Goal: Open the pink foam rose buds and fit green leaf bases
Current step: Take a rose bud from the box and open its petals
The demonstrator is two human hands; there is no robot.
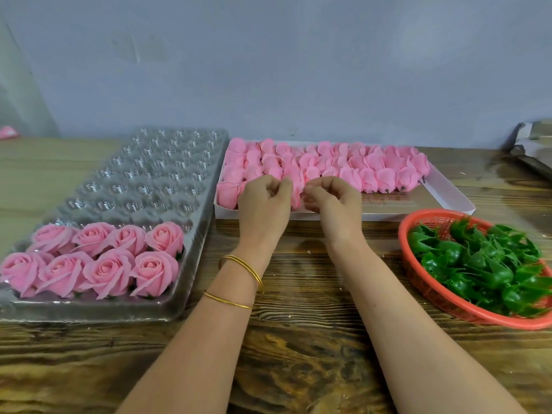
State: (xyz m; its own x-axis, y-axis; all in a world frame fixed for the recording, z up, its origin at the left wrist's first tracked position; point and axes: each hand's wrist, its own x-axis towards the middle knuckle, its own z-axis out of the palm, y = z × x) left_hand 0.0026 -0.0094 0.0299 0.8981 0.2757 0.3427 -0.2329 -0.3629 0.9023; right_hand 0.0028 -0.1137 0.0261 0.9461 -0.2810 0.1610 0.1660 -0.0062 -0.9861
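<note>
Pink foam rose bud (295, 189) sits pinched between both hands over the near edge of a shallow white cardboard box (448, 192). The left hand (264, 204) curls its fingertips onto the bud's left side; the right hand (333, 201) grips its right side. Beyond the knuckles, rows of closed pink foam buds (358, 165) fill the box. Right of the right hand, a red plastic mesh basket (418, 282) holds green plastic leaf bases (484, 264). Left of the left hand, a clear plastic cavity tray (155, 174) carries eight opened pink roses (98, 258). Two gold bangles (242, 279) circle the left wrist.
</note>
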